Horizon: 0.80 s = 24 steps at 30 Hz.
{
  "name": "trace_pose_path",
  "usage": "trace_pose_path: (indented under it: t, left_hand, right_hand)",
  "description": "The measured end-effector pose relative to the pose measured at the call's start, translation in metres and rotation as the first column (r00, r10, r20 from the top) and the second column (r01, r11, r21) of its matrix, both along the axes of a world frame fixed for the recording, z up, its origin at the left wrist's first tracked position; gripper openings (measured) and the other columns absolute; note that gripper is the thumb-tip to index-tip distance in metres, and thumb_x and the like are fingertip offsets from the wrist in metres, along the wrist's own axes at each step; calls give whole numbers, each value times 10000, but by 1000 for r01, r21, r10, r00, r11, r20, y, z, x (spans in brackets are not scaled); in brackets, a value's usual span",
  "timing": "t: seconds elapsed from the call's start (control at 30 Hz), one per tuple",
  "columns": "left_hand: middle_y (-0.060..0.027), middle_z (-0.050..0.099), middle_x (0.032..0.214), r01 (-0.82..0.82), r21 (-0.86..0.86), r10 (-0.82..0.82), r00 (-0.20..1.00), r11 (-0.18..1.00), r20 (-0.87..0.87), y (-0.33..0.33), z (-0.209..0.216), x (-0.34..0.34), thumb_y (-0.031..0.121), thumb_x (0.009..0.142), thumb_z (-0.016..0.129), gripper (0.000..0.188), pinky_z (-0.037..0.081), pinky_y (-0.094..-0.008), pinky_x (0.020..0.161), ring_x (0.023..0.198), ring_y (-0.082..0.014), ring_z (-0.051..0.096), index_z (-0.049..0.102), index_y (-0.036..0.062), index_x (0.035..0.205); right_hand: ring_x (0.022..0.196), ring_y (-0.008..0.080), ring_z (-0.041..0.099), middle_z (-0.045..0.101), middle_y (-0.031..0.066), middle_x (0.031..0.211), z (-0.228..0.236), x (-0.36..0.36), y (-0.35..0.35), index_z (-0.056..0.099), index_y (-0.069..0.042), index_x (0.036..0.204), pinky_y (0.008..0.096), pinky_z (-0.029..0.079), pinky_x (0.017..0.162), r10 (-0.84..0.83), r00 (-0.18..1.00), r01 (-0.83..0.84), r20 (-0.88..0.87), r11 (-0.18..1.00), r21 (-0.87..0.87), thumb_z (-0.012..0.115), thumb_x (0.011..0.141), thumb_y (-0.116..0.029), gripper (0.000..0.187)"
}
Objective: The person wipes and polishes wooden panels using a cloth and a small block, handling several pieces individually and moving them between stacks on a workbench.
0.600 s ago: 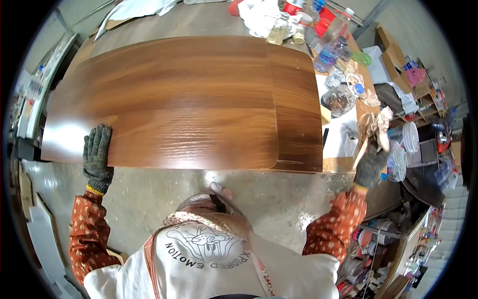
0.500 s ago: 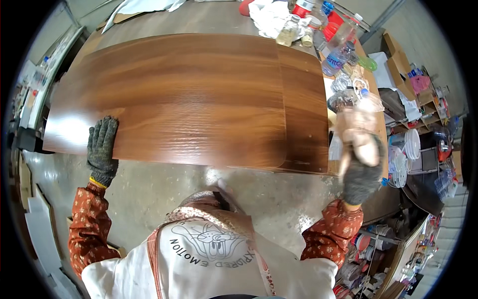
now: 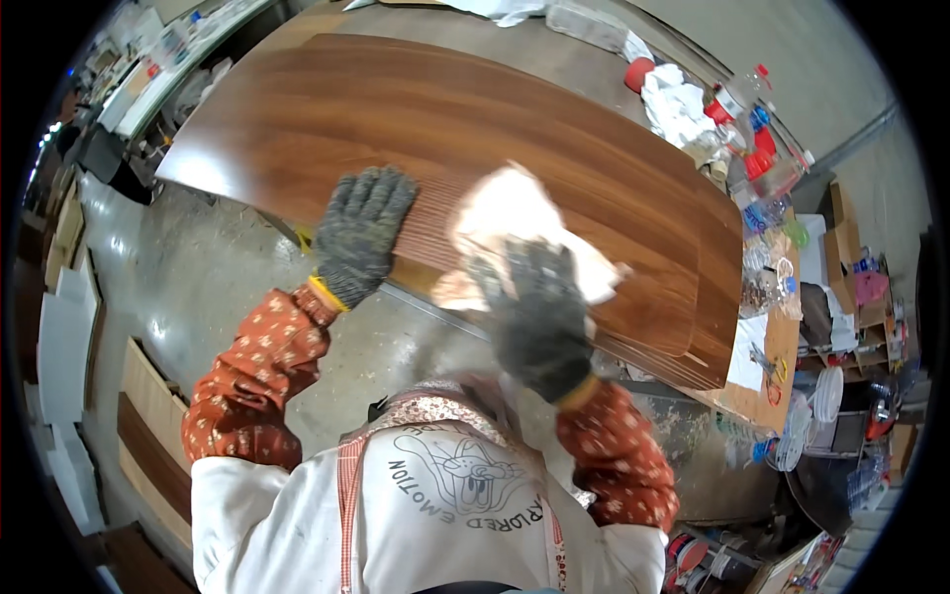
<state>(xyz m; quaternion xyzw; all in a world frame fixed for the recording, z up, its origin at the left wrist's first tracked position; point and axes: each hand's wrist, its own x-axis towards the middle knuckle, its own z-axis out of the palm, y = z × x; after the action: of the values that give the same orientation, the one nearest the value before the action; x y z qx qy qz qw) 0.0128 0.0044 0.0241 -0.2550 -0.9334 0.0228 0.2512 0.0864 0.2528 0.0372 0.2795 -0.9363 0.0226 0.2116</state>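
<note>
A brown wood-grain panel (image 3: 475, 109) lies across the table in front of me, its long edge toward my body. Dark knitted gloves with yellow cuffs cover both hands. Near the panel's front edge, my left hand (image 3: 364, 233) rests flat on the surface, fingers stretched out. To its right, my right hand (image 3: 542, 322) presses a crumpled pale cloth (image 3: 507, 210) against the panel. The hand is blurred by motion, and its palm side is hidden. The cloth spreads out beyond the fingers on the far and right sides.
Plastic bottles (image 3: 767, 213) and a white crumpled rag (image 3: 675, 104) crowd the table's right end. Scissors (image 3: 772, 368) lie near its front right corner. Boards (image 3: 153, 436) lean at the lower left; a cluttered shelf (image 3: 871, 332) stands at the right.
My right hand has brought the cloth from the table's right end onto the panel. My left hand has moved right along the front edge. The view has turned.
</note>
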Motion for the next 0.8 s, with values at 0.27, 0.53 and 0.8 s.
trace_pose_path:
  t: [0.27,0.53,0.8]
  left_hand:
    - [-152,475,1359,101,-23,-101,995,995,10,-72,11,17,126,743,560,587,283,-468,1102,1256,-324,445,483,91,1324]
    - [-116,511,1342,69,125,-68,998,990,-11,-142,-4,-24,102,722,603,591,317,-476,1080,1249,-318,466,521,122,1308]
    - [-126,513,1331,114,115,-105,991,987,-83,-141,-11,-27,56,741,526,546,326,-499,1074,1253,-330,455,538,97,1285]
  right_hand:
    - [1299,363,392,455,134,1386,18,33,-14,521,-186,1322,510,250,1107,-89,991,84,99,995,50,558,854,-430,529]
    - [1274,387,404,434,235,1366,-12,48,137,411,-3,1356,431,310,1064,-501,857,514,117,840,-173,567,919,-306,554]
    - [1201,356,462,506,209,1282,-15,20,142,473,-35,1306,391,353,1035,-692,696,708,192,615,-347,521,923,-361,505]
